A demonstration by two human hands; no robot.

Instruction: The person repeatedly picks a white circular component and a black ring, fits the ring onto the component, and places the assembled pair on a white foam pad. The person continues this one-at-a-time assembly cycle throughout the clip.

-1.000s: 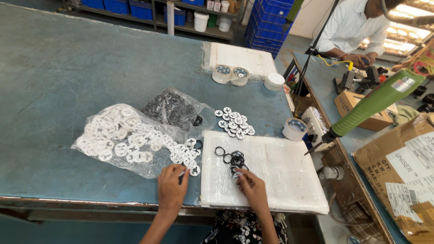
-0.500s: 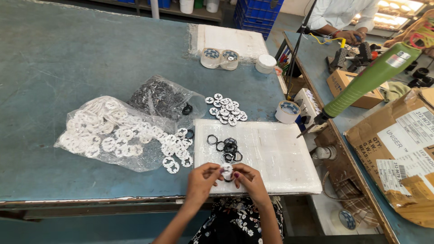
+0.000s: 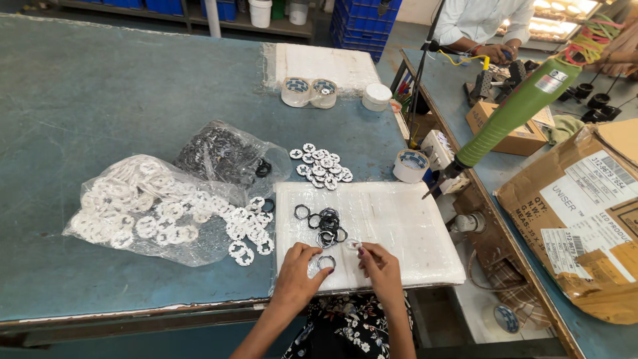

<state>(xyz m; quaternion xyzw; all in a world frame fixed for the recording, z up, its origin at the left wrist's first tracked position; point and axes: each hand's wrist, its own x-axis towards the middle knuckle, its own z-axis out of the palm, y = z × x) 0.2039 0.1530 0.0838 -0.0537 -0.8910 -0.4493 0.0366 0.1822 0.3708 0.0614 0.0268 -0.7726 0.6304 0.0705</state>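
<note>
My left hand [image 3: 298,271] rests on the white foam pad [image 3: 399,226] with its fingertips on a black ring [image 3: 325,262]. My right hand [image 3: 380,264] pinches a small white disc [image 3: 353,245] just above the pad. A pile of black rings [image 3: 324,225] lies on the pad just beyond both hands. A clear bag of white discs [image 3: 143,209] spills open to the left, and a bag of black rings [image 3: 222,155] sits behind it.
A cluster of finished white discs [image 3: 321,166] lies on the blue table [image 3: 100,93]. Tape rolls [image 3: 308,92], a white tub [image 3: 377,96] and another roll [image 3: 411,165] stand farther back. A green hanging screwdriver [image 3: 508,116] and cardboard boxes [image 3: 578,219] are at right. Another person [image 3: 482,26] works at the far bench.
Both hands drew together near the pad's front edge, then parted slightly. The left now touches a black ring and the right holds a white disc. The camera tilted closer.
</note>
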